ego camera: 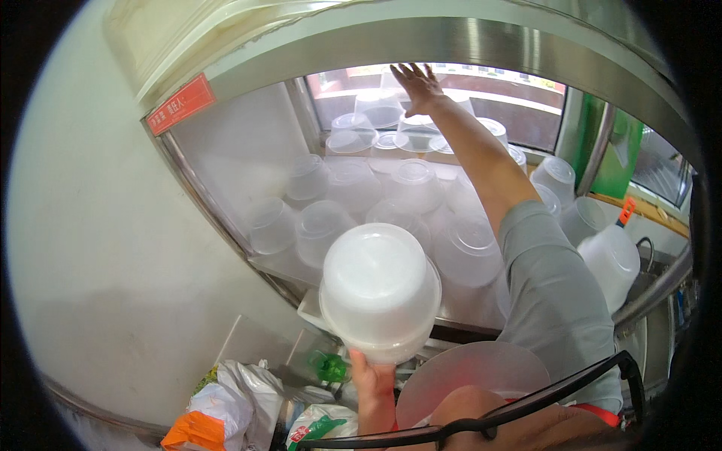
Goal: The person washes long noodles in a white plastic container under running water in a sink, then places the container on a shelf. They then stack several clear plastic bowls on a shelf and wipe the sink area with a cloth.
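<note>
My left hand (372, 377) grips the rim of an upturned, whitish plastic tub (375, 270), with a wider rim, perhaps of a second tub, around its lower end. My right hand (418, 93) is stretched far forward, fingers spread, in front of the window. Just behind and below it stand upturned clear plastic tubs (378, 107), stacked in tiers. No tub shows in its grasp. More translucent tubs (414, 183) stand upside down in rows on the shelf (468, 310) between my arms.
A steel-edged frame (474, 42) arches above the shelf, with a red label (180, 104) at left. White tubs (609, 265) stand at right, near an orange-handled tool (626, 211). Plastic bags (242, 389) lie low at left. A translucent round sheet (474, 372) is below my right arm.
</note>
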